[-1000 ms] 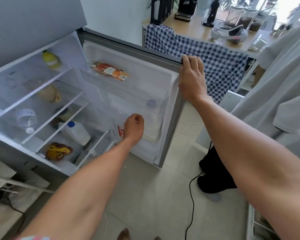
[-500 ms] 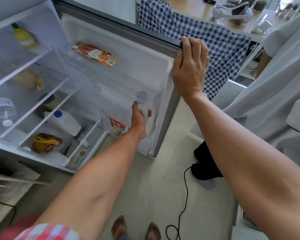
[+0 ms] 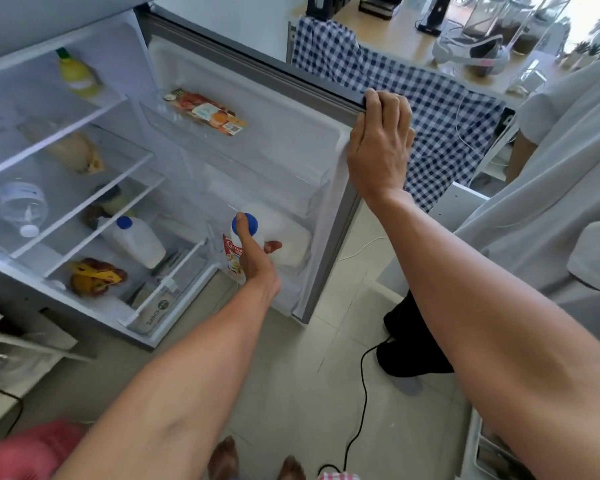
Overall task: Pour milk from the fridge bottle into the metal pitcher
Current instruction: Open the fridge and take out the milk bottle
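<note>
milk bottle (image 3: 284, 237) retrieval, door shelf.
left hand (image 3: 253, 258) clamped round its handle; right hand (image 3: 378, 147) gripping fridge door (image 3: 257, 140). likely heavy, smooth plastic; handle hold advisable.

A white plastic milk bottle (image 3: 284, 237) with a blue cap is sitting tilted in the open fridge door's lower shelf, its neck gripped by the left hand (image 3: 255, 261).

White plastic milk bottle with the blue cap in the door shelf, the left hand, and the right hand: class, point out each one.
White plastic milk bottle (image 3: 286, 237), head view: its white shoulder.
Left hand (image 3: 255, 259), head view: its back.
Right hand (image 3: 378, 147), head view: its back.
</note>
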Demonstrator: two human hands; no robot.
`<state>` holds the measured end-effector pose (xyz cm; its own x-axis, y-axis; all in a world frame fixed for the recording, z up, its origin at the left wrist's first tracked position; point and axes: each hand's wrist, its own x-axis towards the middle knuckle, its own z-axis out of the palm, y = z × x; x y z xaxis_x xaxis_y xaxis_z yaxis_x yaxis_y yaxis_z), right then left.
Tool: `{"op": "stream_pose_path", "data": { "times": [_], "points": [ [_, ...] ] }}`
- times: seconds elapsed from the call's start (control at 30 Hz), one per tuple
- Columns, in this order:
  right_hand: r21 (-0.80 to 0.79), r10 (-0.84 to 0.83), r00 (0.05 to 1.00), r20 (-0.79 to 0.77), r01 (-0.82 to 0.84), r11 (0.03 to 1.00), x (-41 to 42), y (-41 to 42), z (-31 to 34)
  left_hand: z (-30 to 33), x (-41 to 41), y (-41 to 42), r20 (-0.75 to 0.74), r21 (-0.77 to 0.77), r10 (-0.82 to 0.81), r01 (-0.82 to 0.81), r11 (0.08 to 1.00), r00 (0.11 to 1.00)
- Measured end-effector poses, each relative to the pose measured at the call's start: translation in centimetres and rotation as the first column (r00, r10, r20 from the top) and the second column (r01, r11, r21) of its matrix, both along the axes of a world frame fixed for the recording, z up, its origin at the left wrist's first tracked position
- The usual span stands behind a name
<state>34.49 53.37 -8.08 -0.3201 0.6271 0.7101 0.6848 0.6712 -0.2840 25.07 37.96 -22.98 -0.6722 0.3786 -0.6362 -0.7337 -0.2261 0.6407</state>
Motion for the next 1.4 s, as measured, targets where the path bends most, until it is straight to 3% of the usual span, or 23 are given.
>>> {"op": "stream_pose_path", "data": {
  "times": [0.13,0.3,0.43,0.6,0.73,0.87,1.07,1.2,1.4],
  "points": [
    [-0.067,0.035,0.997,0.071,-0.030,0.997,0.6,-0.5,0.7,1.5,0.0,-2.1,-0.083,0.030,-0.030,0.032,0.999,0.996],
    [-0.122,0.064,0.989,0.131,-0.048,0.991,1.5,-2.5,1.7,5.4,-0.2,-5.7,-0.214,-0.188,-0.148,0.108,0.976,0.966],
    [-0.080,0.120,0.984,0.135,-0.110,0.991,1.8,-5.4,1.7,7.7,-1.2,-8.7,-0.333,-0.318,-0.210,0.100,0.943,0.919],
    [0.014,0.211,0.977,0.041,-0.212,0.977,1.0,-11.1,1.5,10.3,-3.6,-14.0,-0.456,-0.370,-0.141,-0.043,0.928,0.878],
    [0.079,0.322,0.947,-0.006,-0.321,0.944,-1.0,-16.1,1.5,11.5,-6.6,-19.1,-0.599,-0.442,-0.125,-0.197,0.875,0.791],
    [0.038,0.489,0.871,0.032,-0.490,0.871,-3.7,-20.7,1.5,13.1,-9.4,-23.8,-0.694,-0.426,-0.068,-0.334,0.841,0.716],
    [-0.041,0.627,0.773,0.094,-0.627,0.778,-9.1,-26.8,0.1,14.4,-14.3,-31.1,-0.728,-0.410,0.005,-0.442,0.798,0.685],
    [-0.108,0.668,0.743,0.047,-0.661,0.743,-13.3,-30.4,-0.7,15.1,-17.0,-35.1,-0.741,-0.398,0.027,-0.472,0.786,0.670],
    [-0.108,0.714,0.678,0.175,-0.708,0.698,-19.4,-34.1,-0.1,15.6,-19.6,-39.2,-0.732,-0.388,0.098,-0.530,0.754,0.675]
  ]
}}
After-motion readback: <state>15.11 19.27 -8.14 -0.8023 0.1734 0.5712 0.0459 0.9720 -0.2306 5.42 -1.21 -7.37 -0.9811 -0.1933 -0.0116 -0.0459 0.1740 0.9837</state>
